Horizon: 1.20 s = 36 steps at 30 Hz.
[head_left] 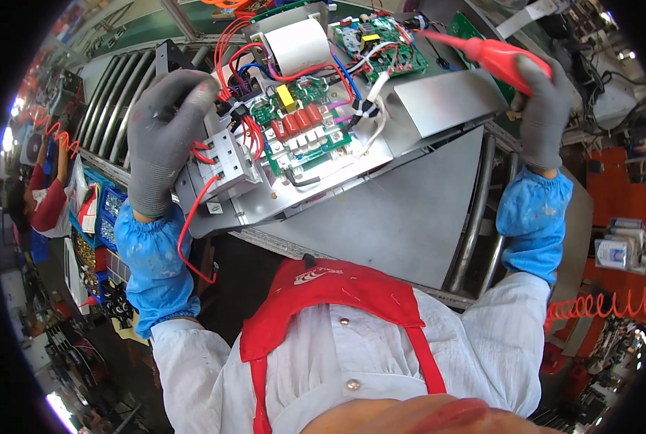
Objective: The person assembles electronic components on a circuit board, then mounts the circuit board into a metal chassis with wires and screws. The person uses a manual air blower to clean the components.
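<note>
My right hand (542, 116), in a grey glove, is wrapped round a red squeeze bottle (507, 61) with a long tapering nozzle. The nozzle points left, over the far right part of an electronic power unit (258, 210) on a metal chassis. My left hand (165, 130), also gloved, curls its fingers at the unit's left end, beside red wires; what they grip is hidden. A green circuit board (305, 134) with red and white components sits mid-unit. Behind it is a white cylinder (297, 47). A second green board (384, 47) lies far right. A grey terminal block (221, 159) is near my left wrist.
Roller conveyors (113, 101) run to the left, with more rollers (475, 224) at right beside a grey plate (395, 217). Blue bins (109, 210) of small parts stand left. One red wire (185, 239) dangles off the unit's near edge. Another person (48, 195) works far left.
</note>
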Each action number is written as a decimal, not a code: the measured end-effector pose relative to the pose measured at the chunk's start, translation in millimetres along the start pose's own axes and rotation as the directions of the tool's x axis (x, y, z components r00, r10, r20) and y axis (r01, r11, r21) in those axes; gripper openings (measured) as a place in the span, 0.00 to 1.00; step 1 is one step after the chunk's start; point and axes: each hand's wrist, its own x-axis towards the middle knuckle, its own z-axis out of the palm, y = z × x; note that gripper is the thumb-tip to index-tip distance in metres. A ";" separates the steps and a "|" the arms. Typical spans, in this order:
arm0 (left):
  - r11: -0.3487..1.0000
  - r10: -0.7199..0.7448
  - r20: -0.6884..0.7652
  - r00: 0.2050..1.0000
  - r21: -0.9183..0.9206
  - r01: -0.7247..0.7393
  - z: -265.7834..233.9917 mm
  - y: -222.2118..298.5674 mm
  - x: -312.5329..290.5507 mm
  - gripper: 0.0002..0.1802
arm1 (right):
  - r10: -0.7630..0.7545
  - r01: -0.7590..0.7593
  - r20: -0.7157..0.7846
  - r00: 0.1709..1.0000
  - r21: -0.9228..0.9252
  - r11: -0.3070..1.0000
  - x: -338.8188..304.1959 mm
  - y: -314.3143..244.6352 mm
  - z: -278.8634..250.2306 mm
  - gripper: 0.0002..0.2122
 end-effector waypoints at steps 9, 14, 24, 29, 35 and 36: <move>0.905 0.415 -0.170 0.894 0.178 -0.386 29.6 33.6 -70.5 0.13 | 0.351 -0.437 0.451 0.821 0.891 -0.122 -82.0 154.4 -61.0 0.23; 0.696 0.575 -0.102 0.812 0.583 -0.419 41.7 34.5 -80.4 0.14 | 0.133 -0.414 0.434 0.891 0.897 -0.157 -69.7 209.5 -24.1 0.18; 0.523 0.715 -0.006 0.699 0.669 -0.528 11.4 -1.0 -78.2 0.13 | 0.388 -0.477 0.471 0.792 0.875 -0.087 -89.3 173.0 -25.3 0.20; 0.431 0.811 -0.009 0.585 0.684 -0.588 -33.1 -70.2 -34.1 0.11 | 0.385 -0.462 0.419 0.822 0.886 0.023 -181.4 135.7 -14.4 0.22; 0.470 0.838 -0.146 0.525 0.683 -0.560 -68.1 -127.1 4.7 0.13 | 0.350 -0.487 0.475 0.807 0.871 -0.060 -261.2 79.8 3.4 0.23; 0.538 0.801 -0.190 0.567 0.645 -0.543 -66.9 -123.1 2.4 0.14 | 0.336 -0.522 0.509 0.793 0.851 -0.057 -270.1 70.5 -5.3 0.24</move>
